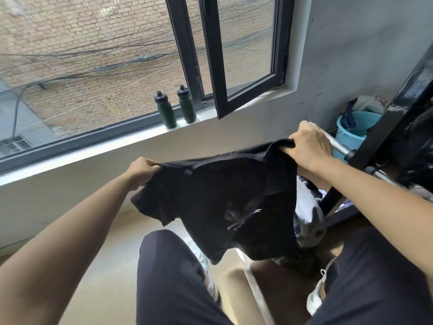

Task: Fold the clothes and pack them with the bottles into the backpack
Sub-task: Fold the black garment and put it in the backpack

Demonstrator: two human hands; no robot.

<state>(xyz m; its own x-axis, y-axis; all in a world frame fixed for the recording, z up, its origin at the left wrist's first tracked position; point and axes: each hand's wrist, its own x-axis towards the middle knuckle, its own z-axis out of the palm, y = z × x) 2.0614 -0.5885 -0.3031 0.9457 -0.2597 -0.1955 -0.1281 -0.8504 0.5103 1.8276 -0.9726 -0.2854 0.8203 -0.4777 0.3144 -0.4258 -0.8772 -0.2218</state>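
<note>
Fingers (152, 165) of the left hand (141, 171) are curling tight round 1 shoulder of a black T-shirt (222, 202), pinching the cloth against the thumb. Those of the right hand (309, 146) are clenching the other shoulder in a closed fist. Between the 2 hands the shirt is hanging spread in the air, lower than the windowsill (131, 138) and on the person's side of it, over the person's dark-clad legs. A pale print (243, 219) is showing low on the shirt, but it is creased and no lettering can be read. On the windowsill 2 dark green bottles with black caps are standing upright, the left bottle (165, 111) just beside the right bottle (186, 104), apart; any label is too small to read. Below the windowsill's right end a teal bucket (351, 131) is sitting against the wall.
</note>
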